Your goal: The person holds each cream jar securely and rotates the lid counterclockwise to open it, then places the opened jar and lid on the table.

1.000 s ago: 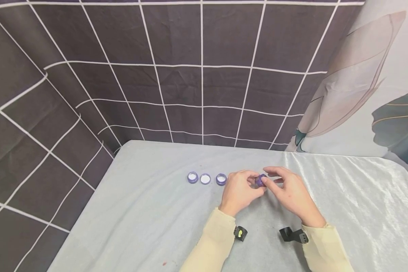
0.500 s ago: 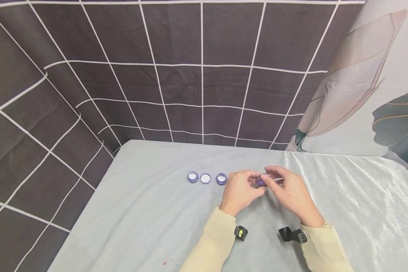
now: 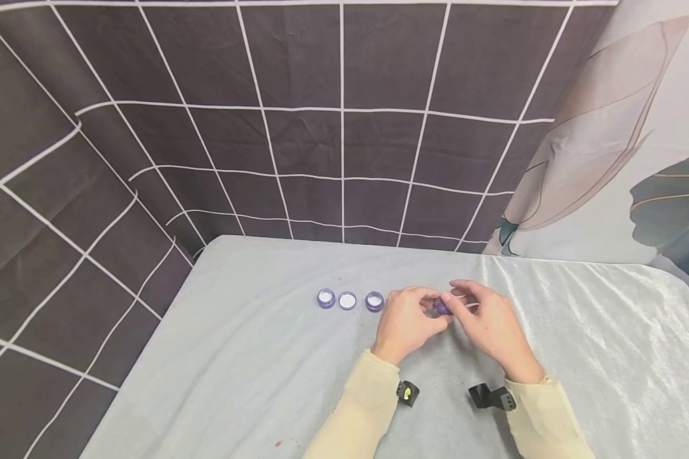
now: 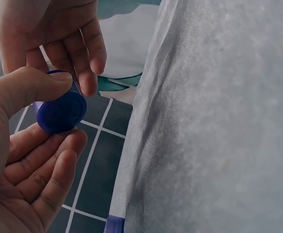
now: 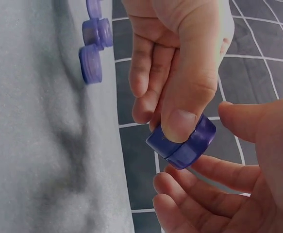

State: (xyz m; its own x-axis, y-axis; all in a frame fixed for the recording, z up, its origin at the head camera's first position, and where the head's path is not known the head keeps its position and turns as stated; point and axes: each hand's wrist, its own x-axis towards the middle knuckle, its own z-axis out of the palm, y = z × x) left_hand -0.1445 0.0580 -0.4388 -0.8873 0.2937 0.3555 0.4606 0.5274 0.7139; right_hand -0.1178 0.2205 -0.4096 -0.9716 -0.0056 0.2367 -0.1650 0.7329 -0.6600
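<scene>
Both hands meet round a small purple jar above the cloth-covered table. My left hand pinches it, thumb pressed on its side and fingers below, as the left wrist view shows. From the other side my right hand reaches in; in the head view its thumb lies across the jar. The right wrist view shows the right thumb close to the rim with a thin gap, and the fingers near the lower edge. A seam crosses the jar; its inside is hidden.
Left of the hands, a row of small round purple pieces with white insides lies on the table: one at the far left, one beside it, another near the left hand. A dark checked curtain hangs behind.
The right thumb has slid slightly up over the jar, and the jar has turned a little between the hands. The pieces on the table have stayed in place.
</scene>
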